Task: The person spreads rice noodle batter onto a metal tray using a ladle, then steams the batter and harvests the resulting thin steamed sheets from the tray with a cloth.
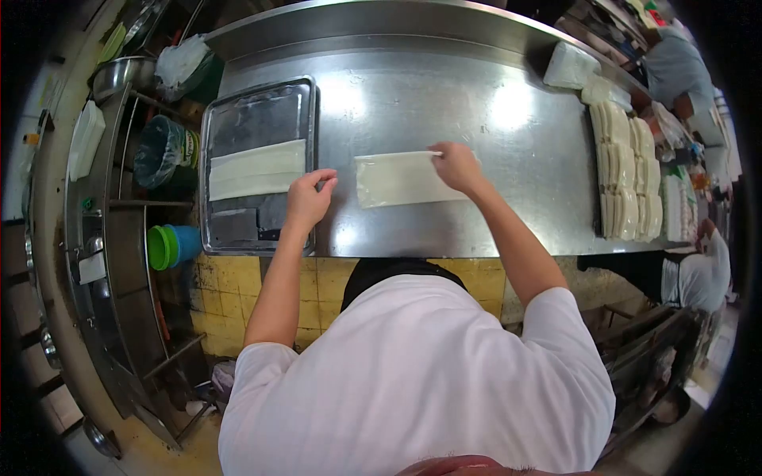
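Observation:
My right hand (459,168) pinches the far edge of a pale, flat, rectangular sheet (397,181) on the steel table. The sheet's left end is shiny like clear plastic; my hand and forearm cover part of its right end. My left hand (311,200) hovers at the right rim of a dark metal tray (312,119), thumb and forefinger slightly apart, with nothing visible between them. Across the tray lies another long, pale sheet (258,170), its right end close to my left hand. A flat-bladed cleaver (236,225) with a dark handle rests in the tray's near part.
Stacked pale, wrapped packs (627,174) stand at the table's right end, with a white plastic-wrapped bundle (571,66) behind them. A raised ledge (381,20) runs along the back. On the left is a metal rack (119,198) with green and blue tubs (171,246). Other people are at right.

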`<state>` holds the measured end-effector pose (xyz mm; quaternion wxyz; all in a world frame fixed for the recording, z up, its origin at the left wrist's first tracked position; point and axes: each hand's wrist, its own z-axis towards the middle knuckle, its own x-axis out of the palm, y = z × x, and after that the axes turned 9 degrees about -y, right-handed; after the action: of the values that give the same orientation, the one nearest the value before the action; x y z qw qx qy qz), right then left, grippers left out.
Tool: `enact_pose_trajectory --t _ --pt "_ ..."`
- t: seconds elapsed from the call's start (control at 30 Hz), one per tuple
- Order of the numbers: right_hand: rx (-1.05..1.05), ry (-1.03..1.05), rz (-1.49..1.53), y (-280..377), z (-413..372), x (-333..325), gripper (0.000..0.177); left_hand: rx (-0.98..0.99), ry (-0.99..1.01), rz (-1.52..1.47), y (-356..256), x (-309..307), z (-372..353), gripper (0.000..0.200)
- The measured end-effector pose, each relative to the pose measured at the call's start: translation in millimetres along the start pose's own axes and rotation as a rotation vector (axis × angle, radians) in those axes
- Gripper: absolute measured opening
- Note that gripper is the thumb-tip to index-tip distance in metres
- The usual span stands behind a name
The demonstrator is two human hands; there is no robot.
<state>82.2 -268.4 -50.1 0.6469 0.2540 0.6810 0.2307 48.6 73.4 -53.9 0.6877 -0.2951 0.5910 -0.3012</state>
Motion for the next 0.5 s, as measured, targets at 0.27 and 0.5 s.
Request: enact_pose_trajectory --t 0.27,0.5 --pt "-0.223 0.234 -0.208 82 50 111 0.027 -0.042 -0.106 0.013 19 39 16 0.021" --pt "-0.405 0.278 -0.220 79 56 99 0.016 -0.023 0.031 0.156 11 72 20 0.033"
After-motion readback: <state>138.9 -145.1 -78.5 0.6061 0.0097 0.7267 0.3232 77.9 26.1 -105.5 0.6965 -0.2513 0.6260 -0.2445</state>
